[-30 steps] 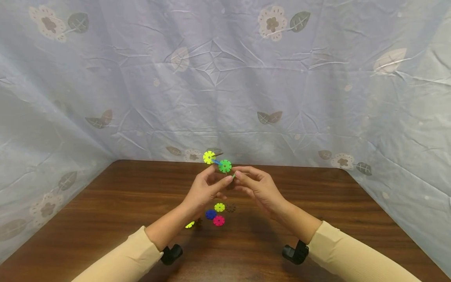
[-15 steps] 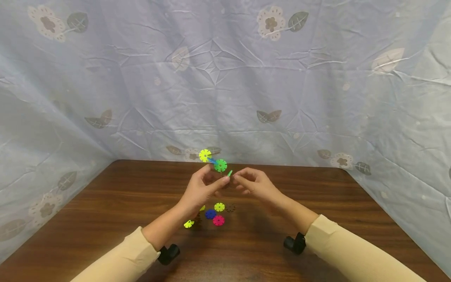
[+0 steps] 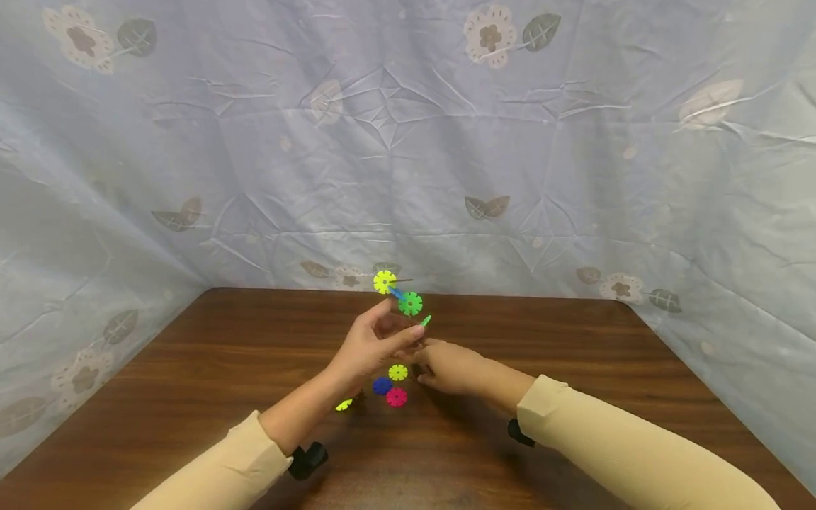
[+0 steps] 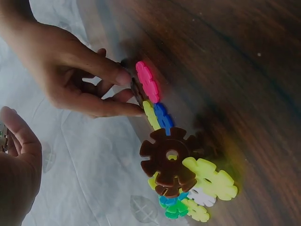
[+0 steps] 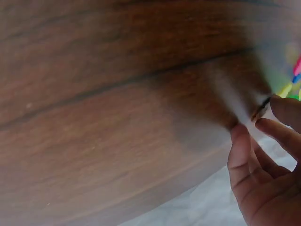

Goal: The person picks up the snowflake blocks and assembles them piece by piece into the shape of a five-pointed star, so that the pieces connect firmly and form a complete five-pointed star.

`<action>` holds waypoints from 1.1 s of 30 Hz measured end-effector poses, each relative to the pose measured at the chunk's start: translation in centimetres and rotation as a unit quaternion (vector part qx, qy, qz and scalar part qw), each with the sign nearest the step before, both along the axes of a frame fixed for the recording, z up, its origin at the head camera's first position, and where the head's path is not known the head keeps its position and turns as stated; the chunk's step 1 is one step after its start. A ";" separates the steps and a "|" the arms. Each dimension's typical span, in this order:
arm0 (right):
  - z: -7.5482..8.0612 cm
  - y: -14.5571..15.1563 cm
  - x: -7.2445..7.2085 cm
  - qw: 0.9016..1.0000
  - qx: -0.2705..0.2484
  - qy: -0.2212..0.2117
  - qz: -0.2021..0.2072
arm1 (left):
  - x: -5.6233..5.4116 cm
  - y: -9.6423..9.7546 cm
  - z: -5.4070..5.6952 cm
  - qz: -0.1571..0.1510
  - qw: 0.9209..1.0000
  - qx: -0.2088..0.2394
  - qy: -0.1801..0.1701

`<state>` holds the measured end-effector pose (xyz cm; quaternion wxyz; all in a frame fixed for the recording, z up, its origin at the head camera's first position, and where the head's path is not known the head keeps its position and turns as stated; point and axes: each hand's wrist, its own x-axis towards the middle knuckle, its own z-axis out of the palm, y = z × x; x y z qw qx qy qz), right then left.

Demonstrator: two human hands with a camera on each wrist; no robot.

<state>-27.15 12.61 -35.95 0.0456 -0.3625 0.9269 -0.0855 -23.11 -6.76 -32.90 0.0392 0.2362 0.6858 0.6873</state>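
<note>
My left hand [image 3: 366, 347] pinches a joined chain of plastic snowflake discs above the table. Its yellow disc [image 3: 384, 282] is topmost, followed by an edge-on blue disc [image 3: 397, 293] and a green disc [image 3: 411, 304]. Another green disc [image 3: 426, 321] shows edge-on by the left thumb. Lower down, my right hand [image 3: 455, 368] reaches to the tabletop, and its thumb and finger pinch a brown snowflake disc [image 4: 136, 92]. Beside those fingertips lie a loose yellow disc [image 3: 398, 372], a blue disc [image 3: 382, 386] and a pink disc [image 3: 397, 397].
More loose discs lie below my left hand, among them a brown one [image 4: 164, 153], a yellow one [image 4: 214, 179] and a white one [image 4: 202, 197]. The wooden table [image 3: 574, 340] ends at a patterned curtain [image 3: 408, 177] behind and at both sides.
My right hand has let go of the chain and moved down to the brown disc on the table. The left hand keeps hold of the chain, shifting it only slightly.
</note>
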 end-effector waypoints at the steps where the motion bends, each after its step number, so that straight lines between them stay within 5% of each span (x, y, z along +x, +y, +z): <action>1: -0.1 -0.1 0.0 1.000 0.008 0.009 -0.003 | 0.0 0.1 0.0 0.000 1.000 -0.001 0.001; 7: 0.0 -0.3 -0.4 1.000 0.000 0.023 0.003 | -0.5 0.0 0.4 0.009 1.000 -0.015 -0.005; 11: 0.3 0.0 -0.8 0.999 -0.032 -0.021 0.002 | -1.0 -0.3 0.7 0.015 0.999 -0.027 -0.018; 16: 0.1 1.1 -1.6 0.988 -0.136 -0.079 -0.014 | -1.8 -0.7 1.0 0.016 0.999 -0.031 -0.038; 21: 0.5 2.8 -1.8 0.945 -0.289 -0.140 -0.057 | -2.0 -0.8 0.8 0.018 0.998 -0.032 -0.050; 28: 2.7 4.2 -1.1 0.851 -0.497 -0.136 -0.098 | -2.1 -0.8 0.7 0.031 0.997 -0.048 -0.052; 33: 3.9 4.1 -0.2 0.821 -0.558 -0.092 -0.073 | -2.1 -0.6 0.7 0.045 0.997 -0.046 -0.045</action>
